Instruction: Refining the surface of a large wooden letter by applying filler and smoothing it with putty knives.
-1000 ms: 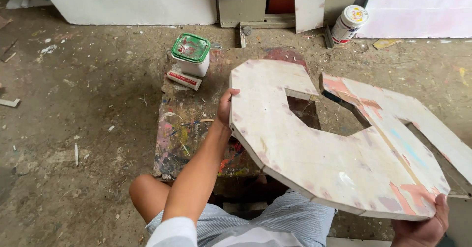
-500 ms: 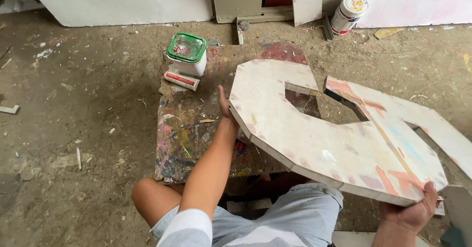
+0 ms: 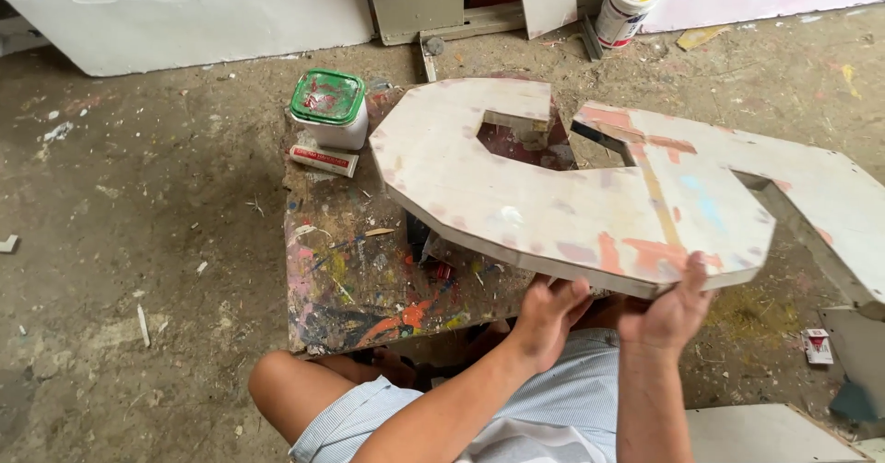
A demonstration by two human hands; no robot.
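I hold a large, flat, white cut-out shape (image 3: 553, 196), smeared with pink, orange and blue paint, level above my lap. My left hand (image 3: 546, 314) supports its near edge from below, fingers curled against the underside. Beside it, my right hand (image 3: 671, 311) grips the same near edge, thumb over the top face. A second white cut-out piece (image 3: 811, 205) lies behind and to the right of the first. A paint-spattered board (image 3: 359, 279) lies on the ground under the shape's left end.
A white tub with a green lid (image 3: 329, 108) and a small red-and-white box (image 3: 323, 159) sit on the board's far corner. A spray can (image 3: 627, 7) stands by white panels (image 3: 184, 11) at the back. Dirty concrete floor (image 3: 120, 242) spreads left.
My left hand slid from the shape's far left edge to its near edge, beside my right hand. The shape turned and shifted left in view.
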